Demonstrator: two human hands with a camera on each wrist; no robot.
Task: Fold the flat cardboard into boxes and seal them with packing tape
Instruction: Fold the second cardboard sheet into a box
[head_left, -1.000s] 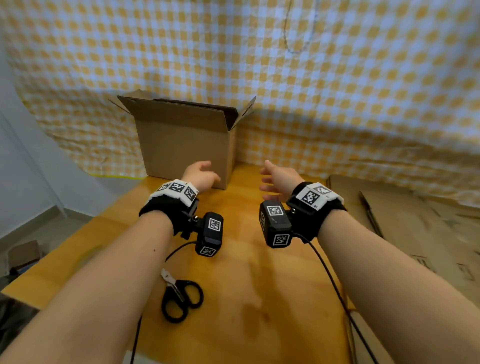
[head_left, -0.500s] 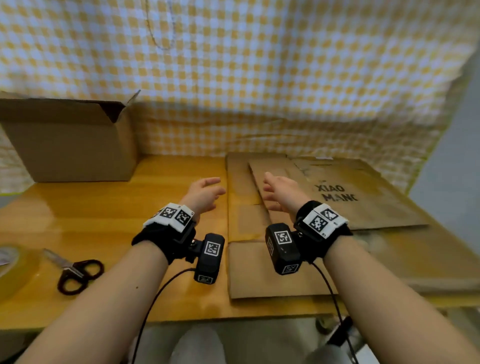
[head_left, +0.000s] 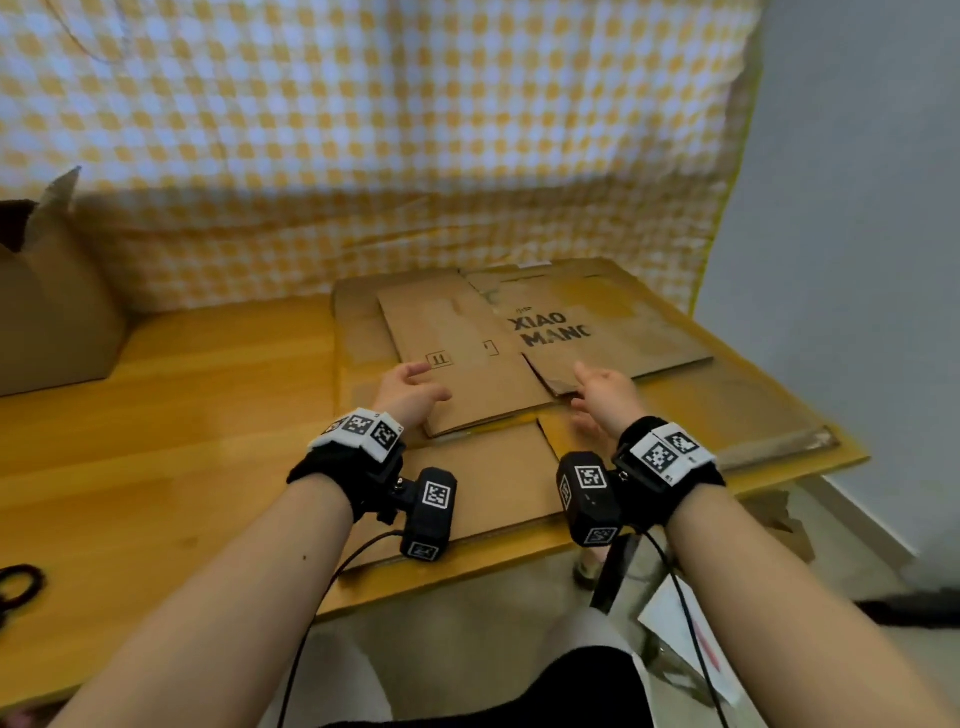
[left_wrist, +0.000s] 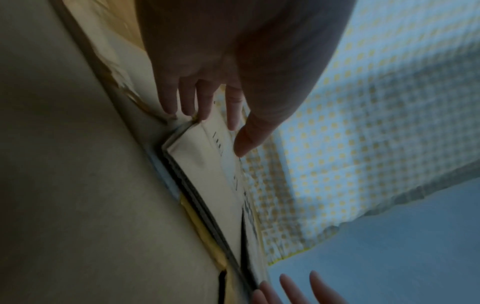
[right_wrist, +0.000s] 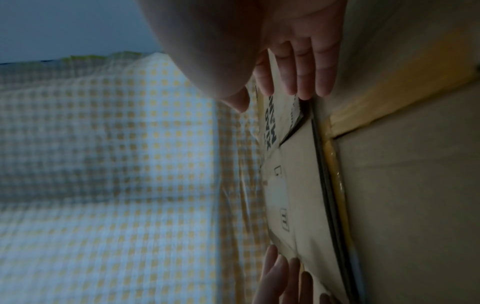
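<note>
A stack of flat cardboard lies on the right part of the wooden table (head_left: 156, 441). Its top sheet (head_left: 467, 353) is plain, and beside it lies a sheet printed XIAO MANC (head_left: 613, 322). My left hand (head_left: 415, 382) reaches the top sheet's near left side, fingers straight and spread, holding nothing. My right hand (head_left: 592, 387) hovers at the sheet's near right corner, also open. In the left wrist view the left hand's fingertips (left_wrist: 205, 115) are at the sheet's corner (left_wrist: 202, 164). In the right wrist view the right hand's fingertips (right_wrist: 303, 92) are at the sheet's (right_wrist: 298, 185) edge.
An erected cardboard box (head_left: 47, 312) with raised flaps stands at the table's far left. Black scissors (head_left: 18, 582) lie at the left edge of the view. A yellow checked cloth (head_left: 415, 130) hangs behind the table. The table's right edge drops off beyond the stack.
The head view has swung right, from the erected box to the flat cardboard stack. Both hands have moved forward over the top sheet's near edge and stayed open.
</note>
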